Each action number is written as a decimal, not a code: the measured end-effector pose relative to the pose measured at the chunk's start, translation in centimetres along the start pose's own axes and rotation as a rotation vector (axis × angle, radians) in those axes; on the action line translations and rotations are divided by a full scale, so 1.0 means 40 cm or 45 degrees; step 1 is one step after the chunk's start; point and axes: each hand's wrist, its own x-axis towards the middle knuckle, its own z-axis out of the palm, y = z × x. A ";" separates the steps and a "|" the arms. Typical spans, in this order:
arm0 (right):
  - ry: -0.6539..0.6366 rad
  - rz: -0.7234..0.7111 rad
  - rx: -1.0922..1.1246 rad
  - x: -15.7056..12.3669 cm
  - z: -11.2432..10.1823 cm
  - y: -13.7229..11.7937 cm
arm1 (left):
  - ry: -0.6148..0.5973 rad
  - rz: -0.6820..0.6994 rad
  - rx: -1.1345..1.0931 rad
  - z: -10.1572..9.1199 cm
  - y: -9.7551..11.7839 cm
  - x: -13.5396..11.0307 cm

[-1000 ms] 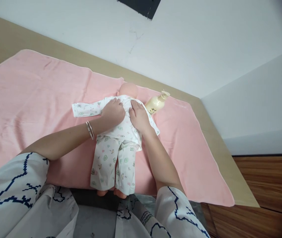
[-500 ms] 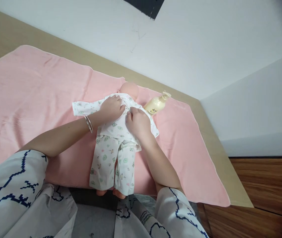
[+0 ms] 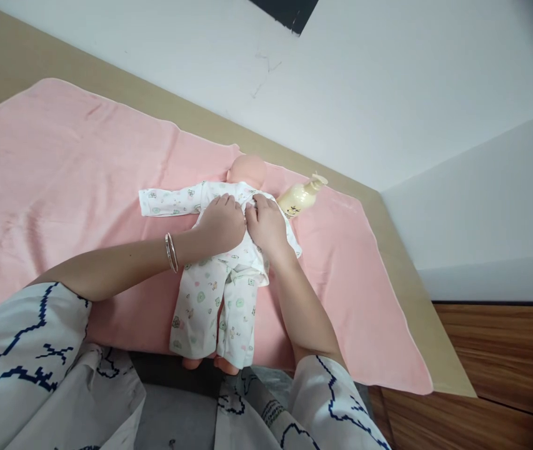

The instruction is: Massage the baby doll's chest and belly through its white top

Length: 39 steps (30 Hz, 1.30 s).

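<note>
A baby doll [image 3: 246, 169] lies stretched out on a pink blanket, its head away from me and its feet toward me. It wears a white patterned long-sleeved shirt [image 3: 172, 201] and matching trousers [image 3: 200, 306]. My left hand [image 3: 223, 226], a bracelet on its wrist, is closed on the middle of the shirt, knuckles up. Right beside it, my right hand [image 3: 268, 225] is closed on the shirt too, with thumb and fingers near the centre. The fingertips of both hands and the cloth between them are mostly hidden.
Close to the doll's shoulder on the right lies a pale yellow pump bottle [image 3: 300, 197]. The pink blanket [image 3: 83, 156] covers most of the tan tabletop [image 3: 411, 281]. A white wall [image 3: 364, 94] rises behind the table, and wood-coloured flooring [image 3: 505, 356] shows at the right.
My left hand has slid down the shirt toward me and a bit to the right, its fingers now more curled. The right hand stays nearly in place. The doll and bottle rest as before.
</note>
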 end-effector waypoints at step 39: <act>0.085 0.010 -0.095 -0.024 -0.012 -0.031 | 0.185 -0.004 -0.159 0.081 -0.071 0.022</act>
